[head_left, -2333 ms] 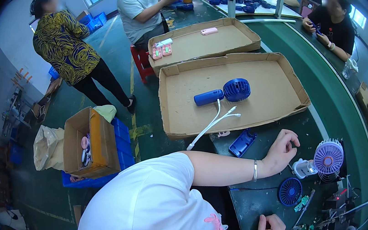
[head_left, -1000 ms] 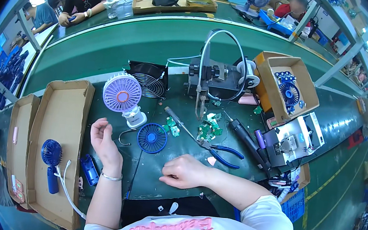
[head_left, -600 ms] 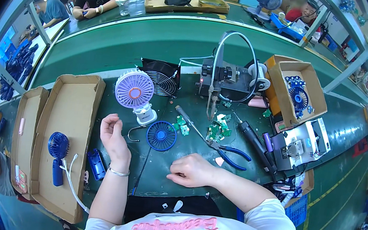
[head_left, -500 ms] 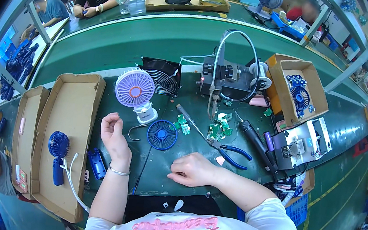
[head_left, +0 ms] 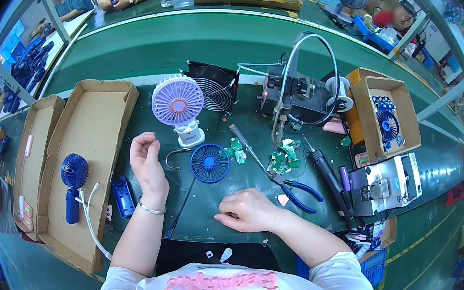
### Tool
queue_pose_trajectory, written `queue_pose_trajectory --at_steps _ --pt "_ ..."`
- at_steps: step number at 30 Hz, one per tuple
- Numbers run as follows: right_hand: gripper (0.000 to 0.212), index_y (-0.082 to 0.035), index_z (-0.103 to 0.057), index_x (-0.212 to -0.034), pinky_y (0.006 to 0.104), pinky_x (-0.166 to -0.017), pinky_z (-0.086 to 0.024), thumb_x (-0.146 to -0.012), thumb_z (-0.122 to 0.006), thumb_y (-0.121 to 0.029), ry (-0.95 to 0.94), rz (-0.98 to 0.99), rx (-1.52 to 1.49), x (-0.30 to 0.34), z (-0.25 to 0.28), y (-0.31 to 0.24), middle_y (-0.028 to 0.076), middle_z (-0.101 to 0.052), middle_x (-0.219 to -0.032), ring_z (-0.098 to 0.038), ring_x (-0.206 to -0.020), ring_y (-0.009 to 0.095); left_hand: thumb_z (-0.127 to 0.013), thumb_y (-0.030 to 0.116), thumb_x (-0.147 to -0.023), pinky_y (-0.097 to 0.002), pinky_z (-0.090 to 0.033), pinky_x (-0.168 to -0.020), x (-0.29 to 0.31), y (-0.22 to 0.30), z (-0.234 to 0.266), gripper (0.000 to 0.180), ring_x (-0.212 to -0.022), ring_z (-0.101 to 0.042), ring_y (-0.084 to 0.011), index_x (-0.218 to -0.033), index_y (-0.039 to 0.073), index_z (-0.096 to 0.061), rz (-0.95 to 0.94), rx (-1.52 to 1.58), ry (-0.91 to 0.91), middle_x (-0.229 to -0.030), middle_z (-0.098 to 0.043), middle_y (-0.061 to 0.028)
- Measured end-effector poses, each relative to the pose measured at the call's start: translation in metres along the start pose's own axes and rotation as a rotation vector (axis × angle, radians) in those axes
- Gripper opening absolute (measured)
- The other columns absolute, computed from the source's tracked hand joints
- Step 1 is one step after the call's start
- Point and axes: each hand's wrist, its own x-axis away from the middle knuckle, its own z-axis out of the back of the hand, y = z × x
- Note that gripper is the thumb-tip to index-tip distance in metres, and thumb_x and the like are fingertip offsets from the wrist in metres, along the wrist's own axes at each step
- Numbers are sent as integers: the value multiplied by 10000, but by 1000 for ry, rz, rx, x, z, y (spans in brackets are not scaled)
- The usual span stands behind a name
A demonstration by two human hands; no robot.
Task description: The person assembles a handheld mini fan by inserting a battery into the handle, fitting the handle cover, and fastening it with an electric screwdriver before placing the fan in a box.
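My left hand (head_left: pixel 146 160) is raised at the wrist beside the purple and white fan (head_left: pixel 178 103), its fingers loosely curled with nothing seen in them. Resting on the green bench top, my right hand (head_left: pixel 247 210) is also curled closed, and no object shows in it. Between and beyond my hands lies a round blue fan grille (head_left: pixel 209 163), with a metal hook (head_left: pixel 171 159) beside it. Past my right hand are blue-handled pliers (head_left: pixel 300 196), a soldering iron (head_left: pixel 249 147) and green circuit boards (head_left: pixel 285 156). A blue casing (head_left: pixel 123 196) lies left of my left forearm.
At left, a cardboard tray (head_left: pixel 94 111) holds a blue handheld fan (head_left: pixel 73 183) with a white cable. A soldering machine (head_left: pixel 301 98) and black-framed fan (head_left: pixel 213 87) stand behind. Right are an electric screwdriver (head_left: pixel 329 180) and a carton (head_left: pixel 409 114) of blue parts. People sit across the belt.
The whole view has shifted slightly, so most bench things sit a little higher and further right. Both hands keep the same curled pose, and nothing is taken up or let go.
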Motion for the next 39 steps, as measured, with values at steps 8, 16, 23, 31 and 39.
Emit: queue_pose_trajectory --at_steps 8,16,23,31,39 --pt "327 -68 -472 -633 400 -456 -392 -854 -672 -202 -8 -22 -2 3 -1 0 57 -475 -573 -539 -524 257 -553 -43 -897 -223 -419 -822 2 -1 0 129 -876 -514 -76 -985 50 -564 8 3 -8 -1016 -571 -14" --pt "310 -69 -487 -646 401 -467 -399 -856 -669 -205 -13 -22 5 1 2 3 63 -480 -577 -543 -531 267 -561 -36 -894 -220 -417 -818 -2 -1 -4 127 -875 -517 -75 -988 49 -571 9 6 -12 -989 -573 -6" --pt "267 -65 -562 -670 417 -514 -465 -855 -663 -228 -146 -84 5 -6 3 -6 95 -567 -642 -601 -593 304 -593 -25 -856 -230 -434 -729 1 1 3 117 -797 -511 -77 -914 75 -607 -82 -94 29 -869 -556 20" --pt "206 -35 -570 -614 370 -473 -388 -737 -725 -92 -37 -178 -2 -6 -2 -18 96 -529 -571 -529 -491 265 -591 0 -861 -190 -382 -597 2 -8 -1 98 -680 -440 -28 -929 69 -584 -31 -138 51 -767 -492 57" --pt "205 -25 -570 -621 367 -479 -391 -736 -726 -94 -46 -176 4 -11 -2 -18 103 -530 -578 -536 -499 269 -595 3 -867 -200 -408 -648 -1 -3 1 78 -713 -462 -43 -922 57 -583 -45 -132 43 -791 -514 38"
